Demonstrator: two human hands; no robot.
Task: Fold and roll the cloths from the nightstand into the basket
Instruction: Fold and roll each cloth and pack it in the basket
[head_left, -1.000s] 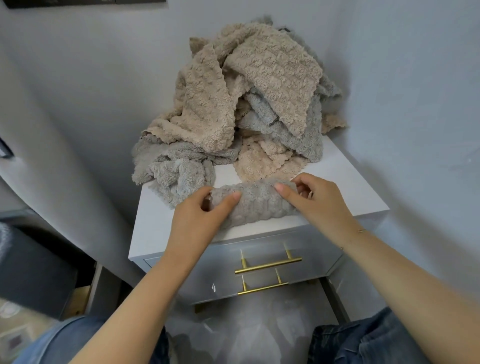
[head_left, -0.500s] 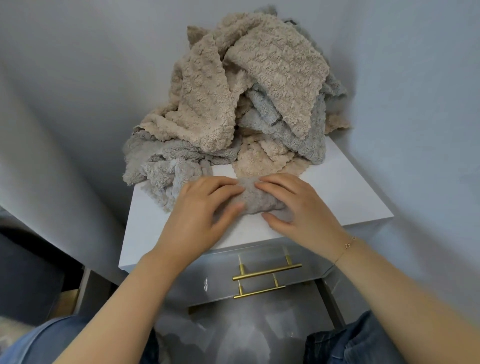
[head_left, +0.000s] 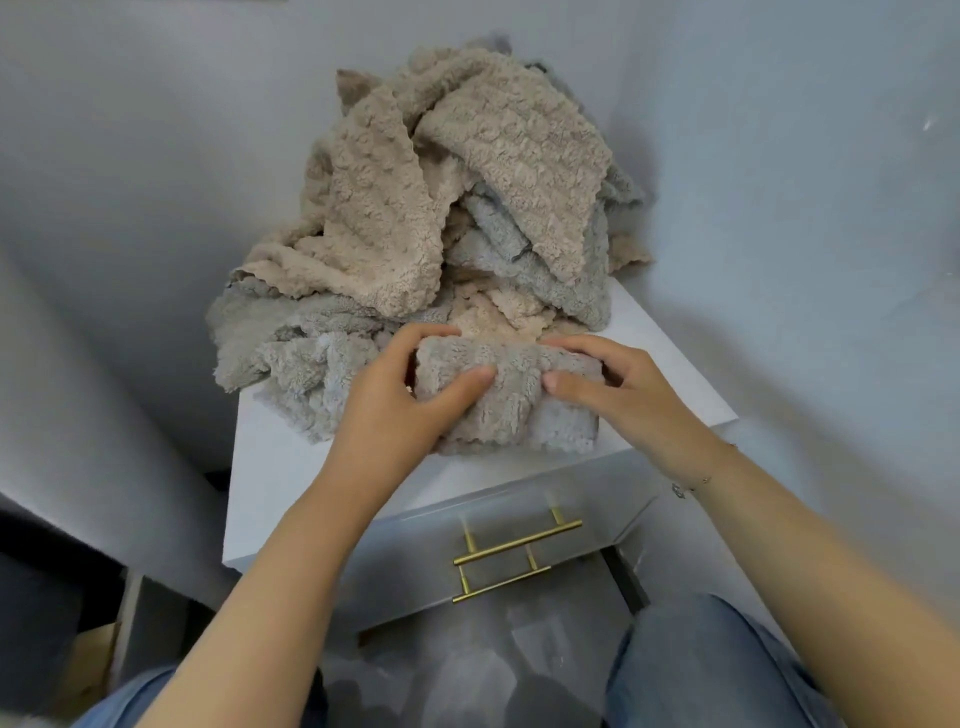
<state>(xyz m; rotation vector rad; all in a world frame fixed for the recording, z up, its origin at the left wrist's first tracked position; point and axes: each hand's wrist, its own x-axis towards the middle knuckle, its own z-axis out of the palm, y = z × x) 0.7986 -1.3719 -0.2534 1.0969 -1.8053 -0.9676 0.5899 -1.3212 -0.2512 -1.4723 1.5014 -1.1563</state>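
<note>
A grey fluffy cloth (head_left: 511, 402), partly rolled, lies near the front of the white nightstand (head_left: 291, 467). My left hand (head_left: 400, 400) grips its left end, thumb on the front and fingers curled over the top. My right hand (head_left: 618, 389) holds the right end the same way. Behind the roll a tall heap of beige and grey cloths (head_left: 441, 208) fills the back of the nightstand top and hangs over its left edge. No basket is in view.
The nightstand sits in a corner between pale walls. Two gold drawer handles (head_left: 514, 558) show on its front below my hands. My knees in blue jeans (head_left: 706, 670) are close to the drawers. A dark gap and furniture lie at the lower left.
The roll has grown thicker and shifted a little toward the back. My hands went from lying flat over the cloth to gripping its two ends.
</note>
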